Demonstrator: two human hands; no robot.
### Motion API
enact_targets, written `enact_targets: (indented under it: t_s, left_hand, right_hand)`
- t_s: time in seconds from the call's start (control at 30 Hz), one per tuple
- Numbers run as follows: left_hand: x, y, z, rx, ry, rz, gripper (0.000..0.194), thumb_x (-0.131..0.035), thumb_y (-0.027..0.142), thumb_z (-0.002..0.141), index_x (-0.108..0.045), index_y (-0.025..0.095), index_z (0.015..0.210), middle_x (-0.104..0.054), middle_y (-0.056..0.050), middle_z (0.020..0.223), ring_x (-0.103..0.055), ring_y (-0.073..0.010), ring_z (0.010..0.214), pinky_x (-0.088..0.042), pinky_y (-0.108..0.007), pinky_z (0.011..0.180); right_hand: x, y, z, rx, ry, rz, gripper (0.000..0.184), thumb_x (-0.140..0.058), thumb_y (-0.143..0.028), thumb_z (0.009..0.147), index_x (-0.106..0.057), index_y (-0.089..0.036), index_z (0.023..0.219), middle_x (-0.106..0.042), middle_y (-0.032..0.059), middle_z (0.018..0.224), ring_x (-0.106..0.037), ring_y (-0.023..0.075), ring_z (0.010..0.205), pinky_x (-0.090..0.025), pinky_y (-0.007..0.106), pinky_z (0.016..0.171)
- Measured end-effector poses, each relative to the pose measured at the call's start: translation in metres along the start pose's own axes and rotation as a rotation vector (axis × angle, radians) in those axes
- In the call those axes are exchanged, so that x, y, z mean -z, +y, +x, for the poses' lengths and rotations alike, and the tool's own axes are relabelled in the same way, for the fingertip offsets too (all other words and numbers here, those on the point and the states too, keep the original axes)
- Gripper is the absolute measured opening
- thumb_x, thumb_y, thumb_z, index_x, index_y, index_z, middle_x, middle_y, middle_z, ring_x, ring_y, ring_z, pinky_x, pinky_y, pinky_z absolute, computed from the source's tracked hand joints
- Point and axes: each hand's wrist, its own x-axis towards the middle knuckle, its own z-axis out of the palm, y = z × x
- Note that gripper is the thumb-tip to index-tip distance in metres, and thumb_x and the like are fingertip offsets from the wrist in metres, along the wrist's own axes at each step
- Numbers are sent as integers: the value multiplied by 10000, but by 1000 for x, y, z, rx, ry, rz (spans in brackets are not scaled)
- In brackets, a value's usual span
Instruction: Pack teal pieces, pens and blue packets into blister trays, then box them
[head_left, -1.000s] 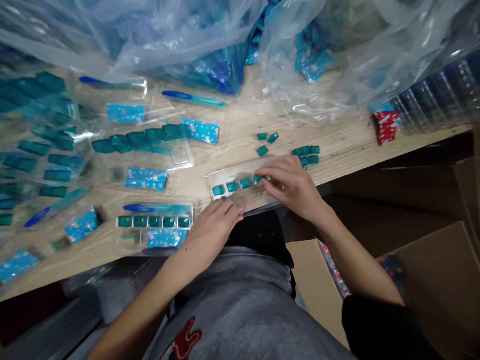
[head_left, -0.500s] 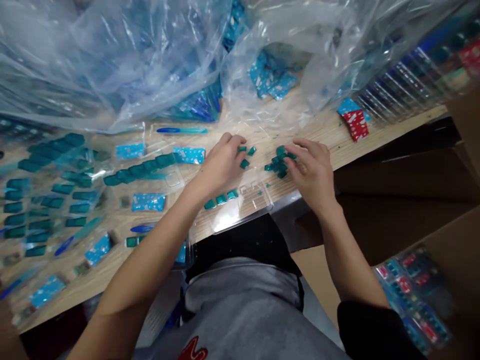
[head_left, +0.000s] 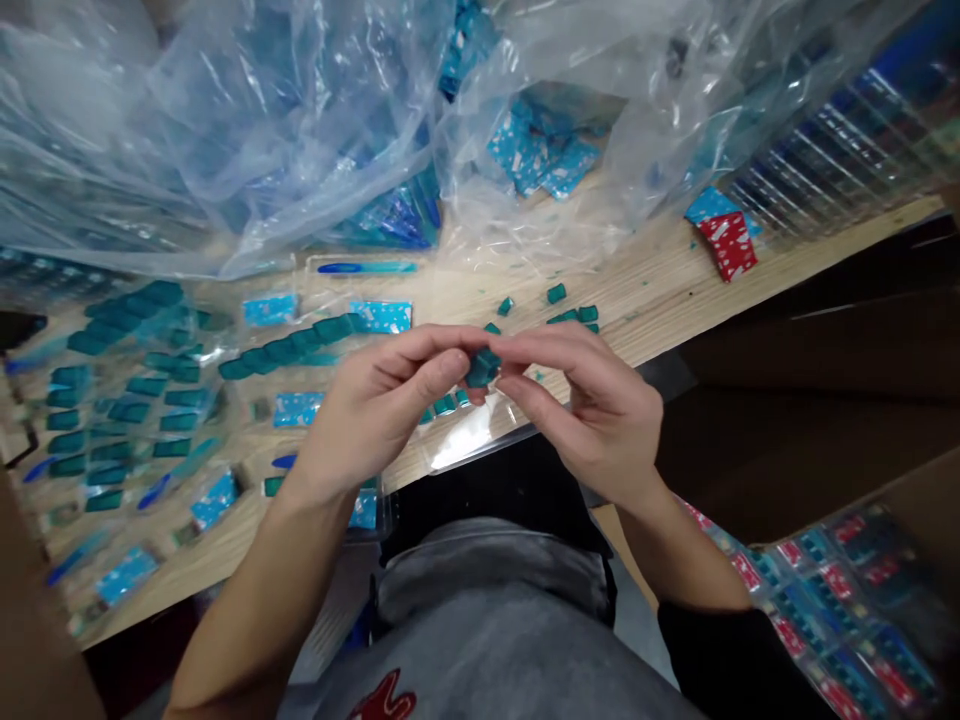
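Observation:
My left hand and my right hand meet above the table's front edge and pinch a small cluster of teal blocks between their fingertips. Beneath them lies a clear plastic tray with a few teal blocks in its pockets. More loose teal blocks lie on the wooden table just beyond my hands.
Filled clear trays with teal blocks, blue pens and blue patterned cards cover the table's left. Large clear plastic bags of stock fill the back. A red patterned packet lies right. Cardboard boxes with packed sets stand lower right.
Both hands left the table, where they were gathering loose teal blocks, and came together above the tray with blocks held between the fingertips.

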Motion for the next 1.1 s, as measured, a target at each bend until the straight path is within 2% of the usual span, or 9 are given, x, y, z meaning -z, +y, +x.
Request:
enact_targets:
  t_s: [0.13,0.23,0.33,0.43,0.6,0.7,0.77,0.93,1.1]
  left_hand:
    - [-7,5,-15,-64,55,67,257,-583,452,884,-733,272,988,-726,-21,979,-669,-155,878,-542,-255,723]
    - [-4,2,-12,-95,76,200,262,-556,406,908,-711,240,1040,-711,-25,898,-656,-142,787,-536,-273,726]
    - [8,-15,5,-110,131,457,230,-552,301,904,-687,198,1060,-693,-35,898,-636,-144,780,-519,-301,776]
    - [16,-39,31,-92,67,753,191,-544,182,865,-696,171,981,-680,-54,929,-625,-174,872,-491,-330,847]
    - [6,-58,64,-67,-15,953,218,-574,130,793,-687,154,978,-645,-57,909,-607,-180,849,-483,-342,846]
    - [3,-54,63,-91,-4,901,212,-573,127,781,-684,151,960,-638,-46,879,-591,-157,799,-489,-324,816]
    - [5,-46,52,-91,11,739,214,-582,161,797,-682,163,986,-641,-34,852,-587,-141,765,-499,-298,766]
    - [8,-17,12,9,-28,154,235,-645,334,838,-691,225,1041,-685,-23,874,-634,-123,711,-541,-272,714]
    - [2,-5,-4,51,-54,16,223,-672,350,835,-708,257,1034,-707,-18,960,-658,-120,728,-559,-269,741]
  right_hand:
    - [-4,-13,0,-4,6,25,204,-627,-97,858,-680,-265,960,-710,-30,866,-648,117,813,-536,267,724]
    - [3,-4,-1,-29,13,-68,123,-609,-153,875,-676,-248,915,-697,-19,843,-643,133,792,-540,295,720]
    - [19,20,-1,-84,91,-227,87,-596,-197,880,-674,-233,865,-679,0,835,-634,145,783,-537,316,731]
    - [33,48,-6,-140,170,-332,70,-593,-210,877,-658,-232,864,-665,2,829,-632,145,770,-535,319,736]
    - [40,71,-13,-197,141,-448,92,-539,-263,915,-628,-255,934,-660,14,877,-648,176,833,-543,375,802]
    - [43,69,-11,-168,106,-558,80,-572,-274,901,-644,-278,937,-666,43,994,-625,221,999,-515,435,907]
    - [43,61,-8,-145,98,-560,96,-582,-279,898,-658,-287,957,-663,49,1061,-602,234,1077,-495,456,952]
    - [29,24,-8,-57,28,-292,148,-569,-214,907,-691,-268,972,-703,13,940,-655,185,931,-532,387,865]
    - [10,3,-8,-12,-30,-172,190,-583,-153,894,-696,-274,987,-716,-17,917,-662,140,849,-539,310,774]
